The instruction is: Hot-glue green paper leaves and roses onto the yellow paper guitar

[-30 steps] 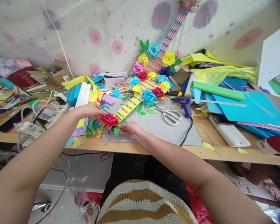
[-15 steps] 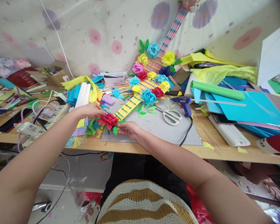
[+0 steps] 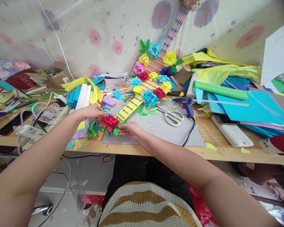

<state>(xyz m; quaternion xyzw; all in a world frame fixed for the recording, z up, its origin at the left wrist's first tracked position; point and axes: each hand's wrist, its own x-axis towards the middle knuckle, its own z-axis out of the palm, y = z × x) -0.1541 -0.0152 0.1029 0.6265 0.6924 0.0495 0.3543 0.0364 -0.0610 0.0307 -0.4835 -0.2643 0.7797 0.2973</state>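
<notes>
A yellow paper guitar (image 3: 130, 105) with green bands and paper flowers lies slanting across the grey cutting mat (image 3: 142, 134). At the near end of its neck sits a red paper flower (image 3: 109, 121) with green leaves (image 3: 115, 131) under it. My left hand (image 3: 91, 112) reaches in from the left, its fingers closed at the flower's upper left edge. On the other side, my right hand (image 3: 130, 128) has its fingers pressed together at a leaf beside the flower. The petals hide some of the fingertips.
White-handled scissors (image 3: 174, 117) and a blue glue gun (image 3: 186, 103) with a black cord lie right of the guitar. A pink flowered guitar (image 3: 171, 37) leans on the wall. Coloured paper sheets (image 3: 255, 107) are piled at right; a power strip (image 3: 47, 123) with cables is at left.
Both hands stay at the red flower with hardly any movement. The whole view has shifted very slightly.
</notes>
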